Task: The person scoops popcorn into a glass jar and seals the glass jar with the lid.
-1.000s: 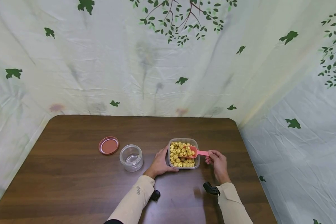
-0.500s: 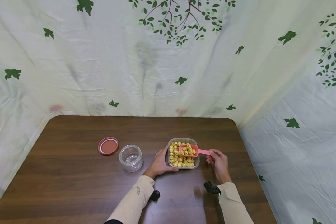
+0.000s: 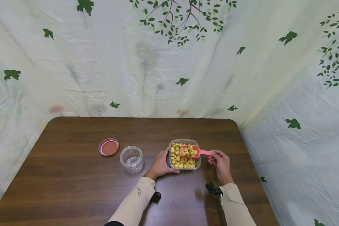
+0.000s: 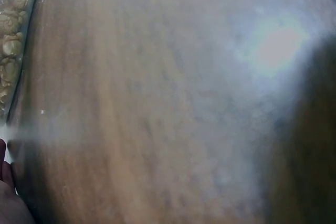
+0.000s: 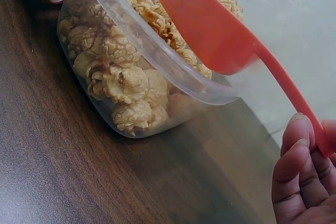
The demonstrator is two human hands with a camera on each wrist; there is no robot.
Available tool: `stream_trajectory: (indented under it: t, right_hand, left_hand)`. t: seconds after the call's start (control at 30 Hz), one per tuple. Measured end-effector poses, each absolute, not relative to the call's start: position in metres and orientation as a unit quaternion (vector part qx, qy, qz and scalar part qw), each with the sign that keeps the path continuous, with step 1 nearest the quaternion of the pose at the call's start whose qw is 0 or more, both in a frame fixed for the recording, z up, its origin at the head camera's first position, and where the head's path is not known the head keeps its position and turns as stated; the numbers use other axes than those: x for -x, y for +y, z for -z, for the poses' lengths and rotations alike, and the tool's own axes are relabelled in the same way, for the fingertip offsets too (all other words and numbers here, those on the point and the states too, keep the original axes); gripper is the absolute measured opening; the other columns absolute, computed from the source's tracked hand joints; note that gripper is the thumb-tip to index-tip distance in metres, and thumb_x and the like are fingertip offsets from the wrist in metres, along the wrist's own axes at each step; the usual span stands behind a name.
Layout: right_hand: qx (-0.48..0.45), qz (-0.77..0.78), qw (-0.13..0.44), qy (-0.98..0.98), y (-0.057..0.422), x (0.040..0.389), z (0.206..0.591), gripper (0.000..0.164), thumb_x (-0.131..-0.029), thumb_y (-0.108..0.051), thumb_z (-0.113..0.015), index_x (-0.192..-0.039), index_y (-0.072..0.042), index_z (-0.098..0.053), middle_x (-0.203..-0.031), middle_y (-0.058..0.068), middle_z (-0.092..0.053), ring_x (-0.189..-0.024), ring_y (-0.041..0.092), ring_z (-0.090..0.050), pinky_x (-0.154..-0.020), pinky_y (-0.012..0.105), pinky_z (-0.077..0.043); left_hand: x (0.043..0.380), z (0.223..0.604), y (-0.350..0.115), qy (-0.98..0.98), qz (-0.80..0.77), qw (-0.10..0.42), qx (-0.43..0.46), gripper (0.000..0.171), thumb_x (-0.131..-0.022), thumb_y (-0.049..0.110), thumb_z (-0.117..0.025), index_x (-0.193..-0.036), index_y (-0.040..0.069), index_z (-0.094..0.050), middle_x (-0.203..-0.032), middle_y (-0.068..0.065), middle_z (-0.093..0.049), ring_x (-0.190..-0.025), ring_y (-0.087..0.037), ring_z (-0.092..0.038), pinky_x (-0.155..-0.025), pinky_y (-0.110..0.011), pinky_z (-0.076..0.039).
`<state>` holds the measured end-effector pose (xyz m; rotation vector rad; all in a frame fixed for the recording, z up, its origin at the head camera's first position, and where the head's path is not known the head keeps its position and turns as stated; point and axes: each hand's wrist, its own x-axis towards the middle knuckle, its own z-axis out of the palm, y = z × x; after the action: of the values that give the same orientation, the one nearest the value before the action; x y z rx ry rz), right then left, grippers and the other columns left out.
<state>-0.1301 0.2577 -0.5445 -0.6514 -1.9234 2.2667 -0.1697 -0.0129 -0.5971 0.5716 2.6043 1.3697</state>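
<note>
A clear plastic container point(image 3: 198, 164) full of golden popcorn point(image 3: 183, 164) stands on the table. My left hand point(image 3: 160, 164) holds it from the left, thumb along the near side. My right hand point(image 3: 221, 164) pinches the handle of a pink-red scoop point(image 3: 205, 153) between thumb and fingers. The scoop carries a heap of popcorn above the container, with its bowl point(image 5: 210, 32) over the rim in the right wrist view. Only the container's edge with popcorn point(image 4: 10, 43) and a bit of my left hand point(image 4: 11, 203) show in the left wrist view.
To the left of my left hand stands a clear jar point(image 3: 132, 160) without its lid. A red round lid point(image 3: 109, 147) lies farther left on the brown wooden table point(image 3: 73, 188). Behind and to the right hangs a leaf-patterned curtain point(image 3: 115, 62).
The scoop has risen out of the popcorn with a load, moving slightly up and holding nearly still in the last half second. My left hand has stayed on the container.
</note>
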Motion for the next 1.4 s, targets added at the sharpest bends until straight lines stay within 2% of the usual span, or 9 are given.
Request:
stream_trajectory:
  t: [0.3, 0.67, 0.9, 1.1, 1.4]
  right_hand:
    - [0.212, -0.748, 0.043, -0.627, 0.256, 0.13, 0.541, 0.016, -0.099, -0.008, -0.052, -0.104, 0.006, -0.057, -0.07, 0.002, -0.063, -0.058, 0.012, -0.058, -0.059, 0.021, -0.052]
    - [0.2, -0.759, 0.052, -0.617, 0.251, 0.131, 0.533, 0.014, -0.098, -0.007, -0.054, -0.099, 0.006, -0.058, -0.067, 0.003, -0.062, -0.056, 0.012, -0.057, -0.055, 0.021, -0.05]
    - [0.193, -0.764, 0.056, -0.613, 0.247, 0.13, 0.527, 0.013, -0.098, -0.005, -0.053, -0.099, 0.007, -0.056, -0.066, 0.002, -0.062, -0.054, 0.011, -0.058, -0.053, 0.021, -0.05]
    - [0.183, -0.766, 0.057, -0.614, 0.243, 0.131, 0.523, 0.011, -0.098, -0.005, -0.053, -0.096, 0.004, -0.059, -0.066, 0.002, -0.063, -0.054, 0.011, -0.058, -0.053, 0.022, -0.052]
    - [0.178, -0.762, 0.05, -0.621, 0.238, 0.136, 0.512, 0.014, -0.098, -0.009, -0.055, -0.099, 0.004, -0.059, -0.07, 0.005, -0.064, -0.056, 0.012, -0.059, -0.056, 0.023, -0.053]
  left_hand:
    - [0.169, 0.595, -0.015, 0.859, -0.471, 0.082, -0.184, 0.129, -0.051, 0.034, -0.095, -0.154, 0.008, -0.021, -0.144, -0.021, -0.042, -0.132, -0.037, -0.037, -0.111, -0.049, -0.028]
    - [0.161, 0.588, -0.029, 0.86, -0.468, 0.096, -0.179, 0.125, -0.055, 0.034, -0.094, -0.153, 0.007, -0.023, -0.151, -0.02, -0.033, -0.138, -0.037, -0.031, -0.112, -0.049, -0.027]
    - [0.155, 0.582, -0.039, 0.858, -0.475, 0.094, -0.171, 0.12, -0.057, 0.034, -0.093, -0.151, 0.003, -0.027, -0.151, -0.019, -0.034, -0.138, -0.038, -0.03, -0.112, -0.05, -0.027]
    - [0.153, 0.572, -0.047, 0.857, -0.48, 0.092, -0.161, 0.116, -0.061, 0.034, -0.091, -0.152, 0.004, -0.025, -0.152, -0.016, -0.035, -0.138, -0.036, -0.031, -0.112, -0.05, -0.027]
    - [0.153, 0.544, -0.047, 0.83, -0.535, 0.086, -0.13, 0.106, -0.069, 0.035, -0.087, -0.151, 0.006, -0.027, -0.15, -0.015, -0.039, -0.138, -0.034, -0.034, -0.111, -0.051, -0.027]
